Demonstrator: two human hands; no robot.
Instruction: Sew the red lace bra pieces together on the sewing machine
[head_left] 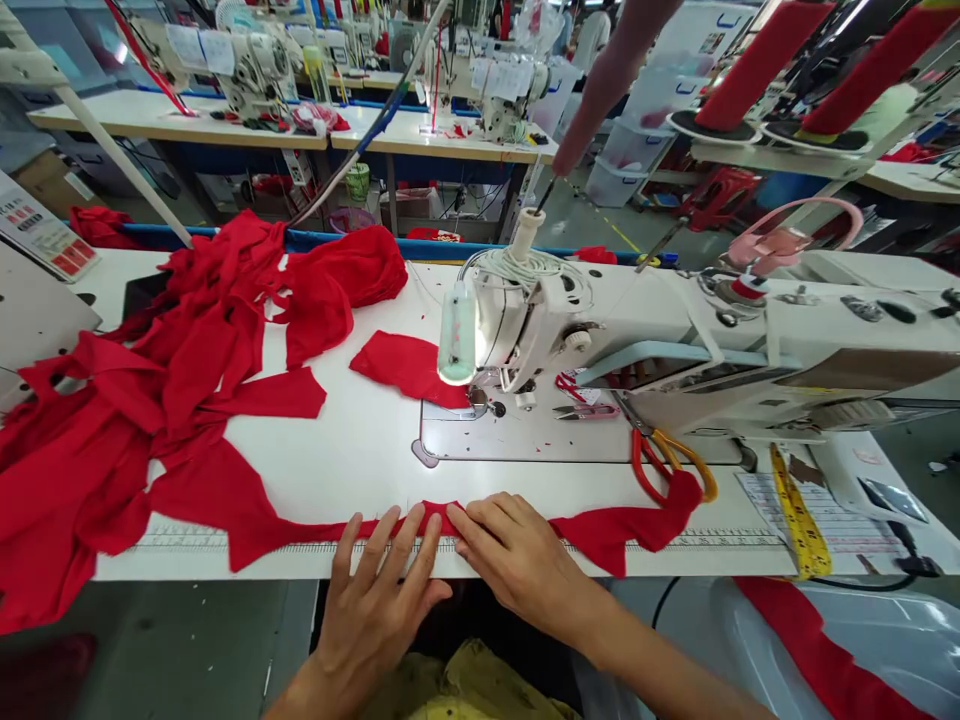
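A narrow strip of red fabric point(322, 531) lies along the front edge of the white sewing table, over a printed ruler scale. My left hand point(386, 575) rests flat on it with the fingers spread. Just to the right, my right hand point(517, 560) has its fingers together, its thumb and fingertips pinching the strip's upper edge. The fabric widens beyond both hands; its right end point(637, 525) reaches the scissors point(679, 465) with orange and red handles. Leftward it runs into a large heap of red fabric pieces point(202, 350). The palms' undersides are hidden.
Behind my hands stands a white sewing machine point(592, 310) with its lamp point(457, 335) lit. Another red piece point(409, 368) lies by the needle. Thread snips point(585, 411) sit on the machine bed, and a yellow tape measure point(799, 515) hangs at right. A clear plastic bin point(705, 640) stands below.
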